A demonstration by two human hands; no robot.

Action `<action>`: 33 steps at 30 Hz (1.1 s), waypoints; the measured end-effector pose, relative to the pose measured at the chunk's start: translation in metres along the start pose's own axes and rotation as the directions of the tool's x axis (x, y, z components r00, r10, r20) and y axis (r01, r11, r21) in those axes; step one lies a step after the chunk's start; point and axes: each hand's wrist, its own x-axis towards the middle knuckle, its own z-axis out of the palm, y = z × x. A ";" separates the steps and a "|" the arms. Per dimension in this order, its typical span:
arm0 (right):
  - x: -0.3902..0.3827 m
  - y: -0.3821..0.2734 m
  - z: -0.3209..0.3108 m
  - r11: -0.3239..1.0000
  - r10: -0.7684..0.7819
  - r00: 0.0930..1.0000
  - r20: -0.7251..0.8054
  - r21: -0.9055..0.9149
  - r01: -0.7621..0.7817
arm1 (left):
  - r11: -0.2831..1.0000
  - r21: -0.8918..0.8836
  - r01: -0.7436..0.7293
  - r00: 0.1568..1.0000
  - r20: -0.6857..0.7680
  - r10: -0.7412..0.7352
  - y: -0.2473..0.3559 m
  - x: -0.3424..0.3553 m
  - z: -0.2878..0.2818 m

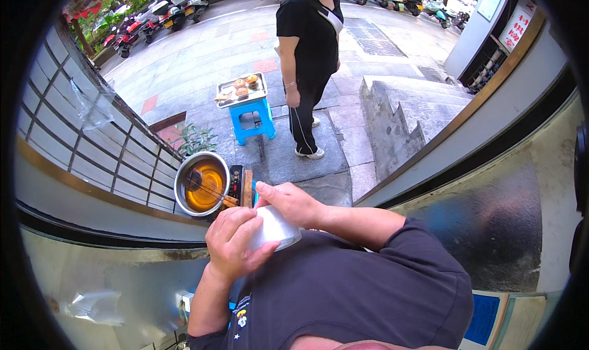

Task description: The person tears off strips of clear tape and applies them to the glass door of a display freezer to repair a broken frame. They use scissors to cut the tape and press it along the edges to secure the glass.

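Observation:
My left hand (233,236) is wrapped round a white object (273,226), perhaps a roll or stack of thin bags, held at my chest. My right hand (291,204) is closed on its upper part, thumb pointing forward. Just beyond my hands, a steel pot (181,184) of orange-brown liquid holds a dark utensil and wooden-handled tools (230,200). It stands by a black cooker (235,178) with a wooden board (248,184) alongside.
A person (310,55) in black stands outside, beside a blue stool (248,120) bearing a metal tray (261,92) of round browned food. Concrete steps (411,107) are right, a tiled wall (80,129) left. Scooters (169,18) line the back; a plant (195,138) sits near the pot.

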 end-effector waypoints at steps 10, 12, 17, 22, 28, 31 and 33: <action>0.007 -0.013 -0.011 0.899 -0.018 1.000 0.020 -0.437 0.026 | 0.998 0.018 0.054 0.999 0.007 -0.054 0.010 0.006 0.011; 0.006 -0.012 -0.013 0.925 0.051 0.999 -0.006 -0.377 -0.050 | 0.996 0.014 0.089 0.996 0.008 -0.090 0.007 0.001 0.015; 0.004 -0.014 -0.014 0.971 0.146 0.985 0.089 -0.203 -0.126 | 0.985 -0.068 0.157 0.988 0.024 -0.155 0.005 -0.011 0.014; 0.007 -0.006 -0.015 0.951 0.309 0.936 0.168 -0.029 -0.308 | 0.973 -0.104 0.207 0.978 0.015 -0.207 0.000 -0.023 0.010; -0.002 0.034 -0.012 0.996 0.078 0.991 0.113 -0.043 -0.074 | 0.966 -0.180 0.183 0.979 -0.057 -0.196 -0.013 -0.045 0.013; -0.003 0.045 -0.014 0.999 0.021 0.987 0.162 0.024 -0.026 | 0.962 -0.116 0.247 0.967 -0.035 -0.253 -0.012 -0.056 0.013; -0.001 0.048 -0.015 0.995 -0.043 0.979 0.198 0.099 0.024 | 0.969 -0.090 0.231 0.971 -0.041 -0.236 -0.013 -0.061 0.013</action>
